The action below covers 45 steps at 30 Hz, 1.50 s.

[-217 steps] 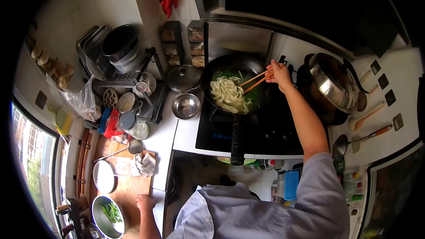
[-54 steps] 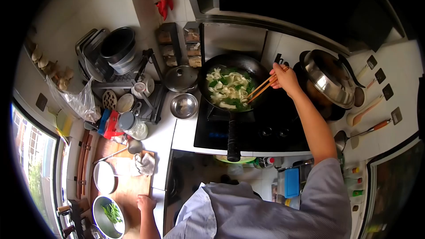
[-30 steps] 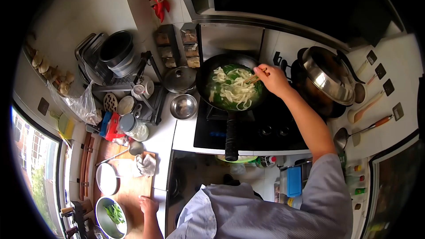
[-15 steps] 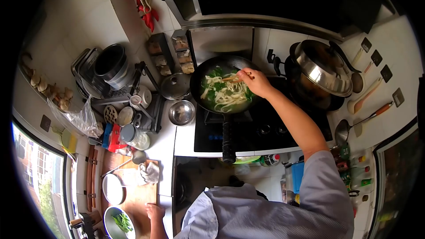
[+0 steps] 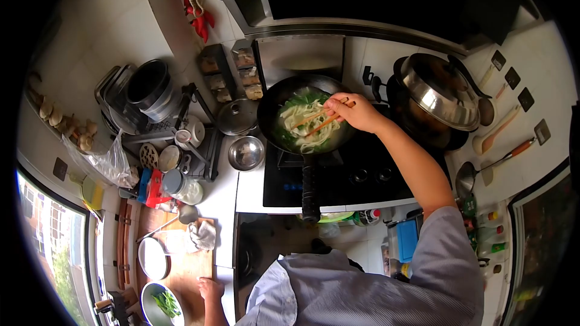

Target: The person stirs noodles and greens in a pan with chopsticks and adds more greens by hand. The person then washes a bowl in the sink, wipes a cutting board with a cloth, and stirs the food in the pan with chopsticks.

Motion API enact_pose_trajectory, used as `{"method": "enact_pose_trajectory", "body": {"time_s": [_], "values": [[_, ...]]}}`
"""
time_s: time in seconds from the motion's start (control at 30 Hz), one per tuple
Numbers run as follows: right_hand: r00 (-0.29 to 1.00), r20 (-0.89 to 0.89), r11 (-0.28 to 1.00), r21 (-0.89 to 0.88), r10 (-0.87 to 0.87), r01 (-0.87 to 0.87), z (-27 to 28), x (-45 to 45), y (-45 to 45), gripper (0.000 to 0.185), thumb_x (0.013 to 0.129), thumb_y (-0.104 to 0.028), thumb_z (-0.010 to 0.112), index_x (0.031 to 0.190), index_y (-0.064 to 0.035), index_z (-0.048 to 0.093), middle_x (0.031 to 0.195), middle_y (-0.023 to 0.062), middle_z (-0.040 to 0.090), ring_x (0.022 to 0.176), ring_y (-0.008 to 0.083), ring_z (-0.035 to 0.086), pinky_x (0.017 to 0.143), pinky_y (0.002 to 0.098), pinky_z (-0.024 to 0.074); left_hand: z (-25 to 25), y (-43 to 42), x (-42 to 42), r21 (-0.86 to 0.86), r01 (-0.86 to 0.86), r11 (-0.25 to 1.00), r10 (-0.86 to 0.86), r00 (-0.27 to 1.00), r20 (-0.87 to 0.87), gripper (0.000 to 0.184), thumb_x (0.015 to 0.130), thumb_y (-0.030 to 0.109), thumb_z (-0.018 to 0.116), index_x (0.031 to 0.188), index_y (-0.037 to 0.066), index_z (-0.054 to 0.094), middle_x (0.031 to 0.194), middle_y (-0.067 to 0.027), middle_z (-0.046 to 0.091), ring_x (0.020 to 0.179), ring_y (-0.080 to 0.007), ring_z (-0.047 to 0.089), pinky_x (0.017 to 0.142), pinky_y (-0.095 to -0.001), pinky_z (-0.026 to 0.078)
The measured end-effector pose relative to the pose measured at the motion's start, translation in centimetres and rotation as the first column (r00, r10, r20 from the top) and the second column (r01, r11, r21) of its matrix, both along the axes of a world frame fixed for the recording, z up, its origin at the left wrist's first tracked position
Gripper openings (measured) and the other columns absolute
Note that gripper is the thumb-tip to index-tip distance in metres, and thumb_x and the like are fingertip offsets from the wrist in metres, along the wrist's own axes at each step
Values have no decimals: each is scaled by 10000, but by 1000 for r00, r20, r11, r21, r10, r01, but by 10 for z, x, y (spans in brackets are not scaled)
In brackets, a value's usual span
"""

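My right hand (image 5: 355, 112) is closed around a pair of wooden chopsticks (image 5: 318, 125) above the black wok (image 5: 270, 130) on the stove. Their tips are among pale wide noodles (image 5: 297, 114) and green leaves lying in broth. The wok's dark wrapped handle (image 5: 310, 190) points toward my body, with no hand on it. At the lower left, my left hand (image 5: 211, 288) rests on the edge of a wooden board (image 5: 188, 270), its fingers partly hidden and curled. Beside it stands a white bowl (image 5: 147, 306) with green leaves (image 5: 167, 303).
Left of the wok are a steel bowl (image 5: 246, 153) and a lidded pot (image 5: 237, 117). A large pot with a steel lid (image 5: 436, 93) stands right. The board also holds a white plate (image 5: 153, 259), a cloth (image 5: 201, 235) and a ladle (image 5: 187, 213).
My right hand has moved left over the wok, and the chopsticks now spread across the noodles, which have shifted. The view has turned slightly. My left hand has stayed at the board.
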State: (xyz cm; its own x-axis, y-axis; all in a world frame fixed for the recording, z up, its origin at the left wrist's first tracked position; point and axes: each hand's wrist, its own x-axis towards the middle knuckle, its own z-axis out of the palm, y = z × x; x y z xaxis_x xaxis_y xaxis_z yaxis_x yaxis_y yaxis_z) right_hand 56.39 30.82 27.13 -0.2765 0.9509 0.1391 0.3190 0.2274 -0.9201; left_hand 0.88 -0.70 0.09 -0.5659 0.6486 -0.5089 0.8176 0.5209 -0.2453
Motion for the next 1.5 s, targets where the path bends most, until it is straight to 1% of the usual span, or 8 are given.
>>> {"method": "enact_pose_trajectory", "body": {"time_s": [0.27, 0.37, 0.6, 0.97, 1.17, 1.27, 1.33, 1.5], "values": [[816, 149, 798, 365, -558, 479, 6, 36, 11, 348, 920, -350, 459, 974, -39, 606, 828, 62, 655, 754, 150, 624, 678, 260, 485, -11, -3, -7, 28, -40, 999, 40, 999, -1, 909, 726, 362, 552, 1296, -200, 121, 1292, -369, 309, 1194, -383, 412, 990, -353, 364], [760, 294, 791, 429, -579, 437, -16, 41, 18, 365, 918, -365, 451, 961, -38, 608, 812, 69, 657, 740, 171, 627, 679, 274, 480, -2, -1, -1, 38, -53, 998, 53, 999, 6, 916, 725, 370, 557, 1297, -198, 123, 1287, -369, 314, 1187, -380, 420, 982, -349, 373], [944, -106, 950, -36, -314, 312, -35, 20, 24, 355, 930, -331, 455, 922, -5, 595, 793, 86, 616, 706, 135, 602, 641, 256, 513, 0, -1, 0, 22, -29, 999, 29, 999, -14, 920, 730, 381, 561, 1298, -196, 125, 1286, -364, 317, 1188, -371, 423, 981, -349, 373], [945, -278, 980, -147, -171, 134, -15, 1, 15, 380, 935, -347, 440, 961, 8, 575, 838, 105, 617, 755, 151, 616, 665, 272, 527, -1, -2, 1, 29, -72, 997, 72, 997, -4, 936, 721, 381, 570, 1310, -183, 111, 1310, -376, 276, 1217, -396, 382, 1014, -362, 333], [990, -138, 995, -94, 8, -21, -16, -2, 12, 360, 942, -314, 434, 997, 11, 579, 904, 97, 621, 794, 156, 613, 690, 262, 524, 5, -1, 4, 33, -89, 995, 88, 995, 42, 953, 716, 376, 582, 1314, -180, 89, 1324, -363, 266, 1238, -386, 359, 1023, -362, 321], [1000, -16, 1000, -6, -25, 25, -16, 1, 12, 340, 932, -312, 458, 996, -7, 595, 866, 69, 632, 766, 140, 607, 653, 256, 502, 4, -1, 4, 29, -94, 995, 93, 995, 37, 953, 715, 374, 587, 1314, -178, 92, 1324, -363, 266, 1235, -387, 361, 1024, -364, 319], [940, 308, 985, 130, -148, 113, -5, 3, 8, 325, 896, -320, 505, 972, -21, 606, 809, 125, 649, 720, 192, 618, 647, 292, 471, 0, -2, 1, 34, -96, 995, 95, 995, 35, 953, 715, 374, 588, 1315, -177, 94, 1324, -361, 267, 1235, -387, 361, 1024, -363, 320], [897, 337, 945, 251, -287, 208, 8, 10, 3, 316, 886, -336, 508, 941, -44, 614, 789, 124, 649, 712, 231, 620, 652, 314, 462, 4, -4, 4, 67, -93, 993, 90, 995, 43, 949, 718, 379, 589, 1316, -174, 100, 1324, -359, 270, 1228, -388, 370, 1017, -363, 330]]}}
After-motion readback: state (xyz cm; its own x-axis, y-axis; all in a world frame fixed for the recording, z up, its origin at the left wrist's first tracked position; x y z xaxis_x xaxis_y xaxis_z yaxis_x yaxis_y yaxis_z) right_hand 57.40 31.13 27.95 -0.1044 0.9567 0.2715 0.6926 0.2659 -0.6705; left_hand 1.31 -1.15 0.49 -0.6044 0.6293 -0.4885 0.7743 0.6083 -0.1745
